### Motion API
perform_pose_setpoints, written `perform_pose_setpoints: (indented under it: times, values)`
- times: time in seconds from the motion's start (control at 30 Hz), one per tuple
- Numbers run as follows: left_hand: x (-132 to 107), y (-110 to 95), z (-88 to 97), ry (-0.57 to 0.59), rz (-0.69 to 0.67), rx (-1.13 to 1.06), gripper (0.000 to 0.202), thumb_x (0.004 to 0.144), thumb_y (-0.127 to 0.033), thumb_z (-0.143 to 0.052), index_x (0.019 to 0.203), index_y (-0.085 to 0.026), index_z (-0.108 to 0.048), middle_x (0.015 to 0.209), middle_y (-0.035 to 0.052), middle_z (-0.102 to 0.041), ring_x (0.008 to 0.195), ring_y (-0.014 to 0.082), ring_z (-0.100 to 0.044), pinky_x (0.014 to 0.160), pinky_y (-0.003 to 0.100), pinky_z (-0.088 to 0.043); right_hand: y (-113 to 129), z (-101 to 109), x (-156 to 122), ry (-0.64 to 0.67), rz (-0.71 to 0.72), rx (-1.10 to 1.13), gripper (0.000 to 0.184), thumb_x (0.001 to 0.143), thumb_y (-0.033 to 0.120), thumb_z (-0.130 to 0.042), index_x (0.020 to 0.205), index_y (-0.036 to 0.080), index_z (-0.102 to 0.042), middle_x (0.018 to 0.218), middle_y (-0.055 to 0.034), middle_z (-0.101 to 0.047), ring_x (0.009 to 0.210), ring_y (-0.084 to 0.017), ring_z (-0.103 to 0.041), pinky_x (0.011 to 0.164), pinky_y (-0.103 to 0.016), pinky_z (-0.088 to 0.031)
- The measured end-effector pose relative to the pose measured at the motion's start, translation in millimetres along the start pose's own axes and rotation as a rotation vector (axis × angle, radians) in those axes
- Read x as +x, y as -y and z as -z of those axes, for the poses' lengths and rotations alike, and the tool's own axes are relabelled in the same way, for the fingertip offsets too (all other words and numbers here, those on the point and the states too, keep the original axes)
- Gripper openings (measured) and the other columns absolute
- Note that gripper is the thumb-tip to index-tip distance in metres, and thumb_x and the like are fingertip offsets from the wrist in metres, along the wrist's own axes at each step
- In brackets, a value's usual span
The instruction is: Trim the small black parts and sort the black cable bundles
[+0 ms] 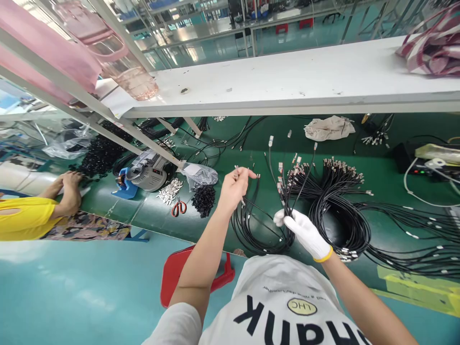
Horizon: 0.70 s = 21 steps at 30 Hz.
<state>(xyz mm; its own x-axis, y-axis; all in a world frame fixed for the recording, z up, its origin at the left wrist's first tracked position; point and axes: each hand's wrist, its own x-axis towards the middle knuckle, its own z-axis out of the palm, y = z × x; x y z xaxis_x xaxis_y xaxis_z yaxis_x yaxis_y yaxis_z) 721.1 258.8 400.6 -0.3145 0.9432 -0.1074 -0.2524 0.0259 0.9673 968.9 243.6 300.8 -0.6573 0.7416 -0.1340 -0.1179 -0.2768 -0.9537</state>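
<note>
My right hand (305,232), in a white glove with a yellow cuff, is closed around a bundle of black cables (286,203). Their connector ends fan upward above the glove. Bare, my left hand (233,187) is to the left with its fingers curled together and the index finger reaching right. Small metallic ends show at those fingers, but what they grip is too small to make out. A cable end (258,176) rises just beside the fingertip. Loops of black cable (268,247) lie on the green bench between and below both hands.
Right of my glove lies a large coiled cable bundle (338,215). To the left are black small parts (203,200), red-handled cutters (178,208), white connectors (170,191) and a grey machine (149,172). A white shelf (269,86) spans above. A co-worker's hands (71,184) rest far left.
</note>
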Motion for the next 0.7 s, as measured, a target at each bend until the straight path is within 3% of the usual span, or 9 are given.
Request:
perform_pose_setpoints:
  times: [0.1,0.23,0.43,0.5,0.63,0.7]
  values:
    - [14,-9,1.6,0.086,-0.004,-0.125,0.039,0.086,-0.052,-0.073,0.095,-0.013,-0.071,0.054,-0.0097,-0.028,0.042,0.0031,-0.022,0.041,0.018,-0.021,-6,4,-5,0.127,-0.055,-0.024,0.034,0.097,0.043,-0.061,0.118,0.017,-0.067,0.099,-0.0084,-0.069,0.085,-0.019,-0.062,0.081,-0.036,-0.051]
    - [20,-23,-10.0,0.130,0.015,-0.214,0.049,0.090,-0.059,-0.066,0.106,-0.014,-0.072,0.055,-0.0104,-0.021,0.041,0.0027,-0.019,0.041,0.017,-0.020,-8,8,-9,0.199,-0.094,-0.089,0.036,0.098,0.042,-0.059,0.120,0.014,-0.066,0.097,-0.0089,-0.068,0.083,-0.019,-0.060,0.077,-0.035,-0.049]
    - [4,-19,-29.6,0.092,-0.045,-0.192,0.037,0.083,-0.048,-0.078,0.094,-0.013,-0.075,0.052,-0.0106,-0.020,0.042,0.0021,-0.021,0.042,0.017,-0.021,-2,11,-13,0.174,-0.100,-0.087,0.038,0.097,0.044,-0.059,0.121,0.015,-0.066,0.097,-0.0095,-0.068,0.085,-0.020,-0.060,0.079,-0.036,-0.049]
    - [-6,-13,-30.9,0.128,-0.037,-0.127,0.034,0.081,-0.045,-0.080,0.090,-0.013,-0.076,0.050,-0.0097,-0.027,0.043,0.0020,-0.023,0.043,0.018,-0.022,-5,14,-13,0.132,-0.066,-0.058,0.039,0.098,0.045,-0.059,0.122,0.016,-0.066,0.098,-0.0092,-0.068,0.084,-0.020,-0.060,0.079,-0.036,-0.050]
    - [-18,-10,-26.1,0.236,-0.009,0.103,0.029,0.073,-0.039,-0.087,0.082,-0.013,-0.078,0.059,-0.0004,-0.055,0.049,0.0046,-0.038,0.046,0.021,-0.027,-11,20,-14,0.092,-0.042,-0.057,0.040,0.098,0.045,-0.059,0.126,0.018,-0.065,0.093,-0.0066,-0.068,0.081,-0.018,-0.059,0.078,-0.034,-0.049]
    - [-19,-14,-22.8,0.253,-0.010,0.059,0.030,0.074,-0.038,-0.087,0.091,-0.014,-0.079,0.059,-0.0023,-0.051,0.049,0.0042,-0.037,0.047,0.021,-0.027,-12,22,-14,0.118,-0.054,-0.098,0.041,0.098,0.045,-0.059,0.127,0.018,-0.065,0.091,-0.0057,-0.068,0.080,-0.018,-0.059,0.076,-0.033,-0.048]
